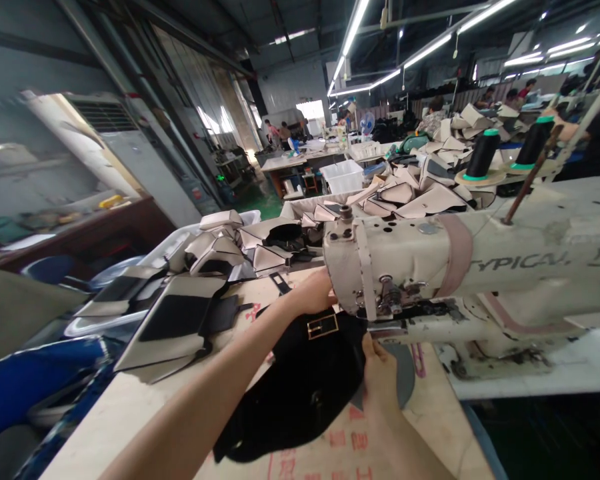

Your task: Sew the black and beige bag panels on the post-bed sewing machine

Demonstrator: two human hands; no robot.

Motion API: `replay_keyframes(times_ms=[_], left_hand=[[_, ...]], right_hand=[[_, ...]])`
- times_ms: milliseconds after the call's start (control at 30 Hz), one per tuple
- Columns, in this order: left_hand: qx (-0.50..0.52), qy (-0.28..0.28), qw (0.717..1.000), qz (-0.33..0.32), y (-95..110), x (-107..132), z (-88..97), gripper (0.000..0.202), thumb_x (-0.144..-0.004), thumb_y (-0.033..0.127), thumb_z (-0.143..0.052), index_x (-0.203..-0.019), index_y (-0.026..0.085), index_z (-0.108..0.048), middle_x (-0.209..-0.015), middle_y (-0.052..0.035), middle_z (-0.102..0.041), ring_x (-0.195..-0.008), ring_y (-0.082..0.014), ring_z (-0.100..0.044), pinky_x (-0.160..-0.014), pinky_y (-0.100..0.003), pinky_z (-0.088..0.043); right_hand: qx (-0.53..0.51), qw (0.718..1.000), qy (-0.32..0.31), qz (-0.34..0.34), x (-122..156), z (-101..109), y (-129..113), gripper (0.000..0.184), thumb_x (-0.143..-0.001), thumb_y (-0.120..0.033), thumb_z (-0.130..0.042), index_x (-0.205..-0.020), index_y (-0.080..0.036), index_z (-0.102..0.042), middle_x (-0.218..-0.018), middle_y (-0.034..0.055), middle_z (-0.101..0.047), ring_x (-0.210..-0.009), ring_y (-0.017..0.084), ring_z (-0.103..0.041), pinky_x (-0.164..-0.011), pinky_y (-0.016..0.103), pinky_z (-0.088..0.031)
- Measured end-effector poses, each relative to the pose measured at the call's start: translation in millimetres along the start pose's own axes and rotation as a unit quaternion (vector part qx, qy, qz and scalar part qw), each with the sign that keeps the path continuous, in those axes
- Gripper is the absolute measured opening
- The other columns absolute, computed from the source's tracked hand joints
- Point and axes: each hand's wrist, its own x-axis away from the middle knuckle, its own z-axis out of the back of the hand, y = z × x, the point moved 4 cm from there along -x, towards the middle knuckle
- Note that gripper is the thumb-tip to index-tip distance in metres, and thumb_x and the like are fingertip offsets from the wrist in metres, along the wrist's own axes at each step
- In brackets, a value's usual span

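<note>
Nearest the camera, two bare forearms are reaching up from the lower edge over a tan table [145, 407] with red printed characters. The left hand [314, 293] is resting at the far edge of a black bag piece [300, 393]. Its fingers are disappearing behind the head of the sewing machine [480, 260], so how far it is open cannot be told. The right hand [379, 367] is lying at the right edge of the piece, fingers drawn together and curling onto the cloth, pinching it just under the machine's arm.

The black bag piece is lying in the middle of the table between the two hands. Its gold buckle [323, 326] is sitting right under the machine head, which is blocking the view of the stitching spot.

To the left, flat beige-and-black panels [180, 320] are lying stacked, touching the table's far left corner. Beyond them, a heap of folded beige pieces [260, 243] is spreading toward the far right. Two black thread cones [483, 155] are standing behind the machine. A white bin [344, 177] is sitting farther back, and other people [433, 117] are working far off under strip lights.
</note>
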Motion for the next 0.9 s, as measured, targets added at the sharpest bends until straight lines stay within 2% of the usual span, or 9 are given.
replay_keyframes(times_ms=[67,133,167,233,300,367,500,633,900], left_hand=[[-0.051,0.122,0.99,0.039,13.6,37.2,15.9,0.018,-0.082,0.026,-0.044,-0.086,0.016,-0.058,-0.094,-0.0051,-0.059,-0.099,-0.0222,-0.049,-0.089,-0.035,-0.037],[-0.102,0.247,0.956,0.122,29.2,81.1,10.2,0.027,-0.085,0.034,-0.037,-0.079,0.017,-0.057,-0.084,-0.0056,-0.059,-0.09,-0.0211,-0.052,-0.083,-0.034,-0.039],[-0.093,0.23,0.958,0.145,36.4,96.7,-7.0,0.032,-0.086,0.037,-0.035,-0.071,0.018,-0.056,-0.076,-0.0052,-0.058,-0.081,-0.0195,-0.055,-0.077,-0.031,-0.042],[-0.044,0.121,0.979,0.156,45.8,109.9,-56.9,0.037,-0.085,0.044,-0.035,-0.067,0.019,-0.057,-0.074,-0.0059,-0.061,-0.073,-0.0188,-0.058,-0.07,-0.028,-0.044],[-0.011,0.105,0.975,0.196,43.7,103.6,-98.1,0.039,-0.082,0.047,-0.038,-0.099,0.015,-0.054,-0.103,-0.0131,-0.059,-0.095,-0.0246,-0.056,-0.08,-0.032,-0.043],[0.025,0.123,0.962,0.241,35.2,83.0,-122.9,0.052,-0.083,0.048,-0.037,-0.116,0.009,-0.039,-0.113,-0.0182,-0.054,-0.1,-0.0253,-0.055,-0.081,-0.031,-0.043],[-0.025,0.144,0.931,0.336,24.4,47.2,-130.0,0.061,-0.082,0.055,-0.032,-0.113,0.003,-0.038,-0.093,-0.02,-0.061,-0.082,-0.0287,-0.062,-0.066,-0.032,-0.046],[-0.062,0.143,0.923,0.351,21.0,43.0,-126.5,0.052,-0.086,0.049,-0.024,-0.103,0.006,-0.049,-0.08,-0.0172,-0.065,-0.076,-0.0279,-0.063,-0.062,-0.031,-0.045],[0.122,0.104,0.929,0.332,-14.6,45.5,-141.2,0.06,-0.086,0.053,-0.018,-0.08,0.013,-0.061,-0.085,-0.0162,-0.067,-0.093,-0.0248,-0.061,-0.068,-0.027,-0.044]], right_hand=[[-0.001,1.0,-0.005,0.002,0.3,0.9,0.6,0.048,-0.062,-0.055,-0.062,-0.078,-0.01,-0.067,-0.073,0.0076,-0.067,-0.066,0.019,-0.058,-0.056,0.025,-0.042],[-0.007,1.0,-0.007,0.004,2.0,1.8,-1.2,0.046,-0.064,-0.054,-0.061,-0.08,-0.011,-0.066,-0.075,0.0073,-0.067,-0.066,0.018,-0.058,-0.055,0.025,-0.042],[-0.011,1.0,-0.009,0.005,3.3,2.0,-3.0,0.045,-0.064,-0.053,-0.061,-0.08,-0.011,-0.066,-0.075,0.007,-0.066,-0.066,0.018,-0.058,-0.056,0.025,-0.042],[-0.02,1.0,-0.02,0.01,6.0,1.7,-7.3,0.043,-0.064,-0.051,-0.062,-0.079,-0.011,-0.066,-0.075,0.0067,-0.066,-0.066,0.017,-0.057,-0.059,0.025,-0.043],[-0.031,0.999,-0.033,0.015,7.8,1.2,-11.1,0.041,-0.064,-0.049,-0.062,-0.079,-0.011,-0.066,-0.075,0.007,-0.066,-0.066,0.016,-0.057,-0.061,0.026,-0.043],[-0.035,0.999,-0.038,0.019,7.9,1.4,-12.7,0.039,-0.064,-0.046,-0.062,-0.079,-0.011,-0.066,-0.074,0.0074,-0.066,-0.064,0.016,-0.056,-0.059,0.025,-0.043],[-0.037,0.998,-0.035,0.027,3.6,2.5,-9.0,0.033,-0.065,-0.043,-0.061,-0.074,-0.011,-0.065,-0.066,0.0053,-0.064,-0.056,0.014,-0.053,-0.051,0.023,-0.039],[-0.039,0.998,-0.036,0.03,-1.0,2.5,-2.1,0.035,-0.067,-0.045,-0.06,-0.075,-0.011,-0.065,-0.063,0.004,-0.063,-0.056,0.013,-0.052,-0.049,0.022,-0.037],[-0.049,0.999,-0.013,-0.009,-2.7,0.1,-0.6,0.044,-0.063,-0.051,-0.063,-0.079,-0.01,-0.067,-0.07,0.0071,-0.066,-0.066,0.018,-0.058,-0.058,0.025,-0.044]])
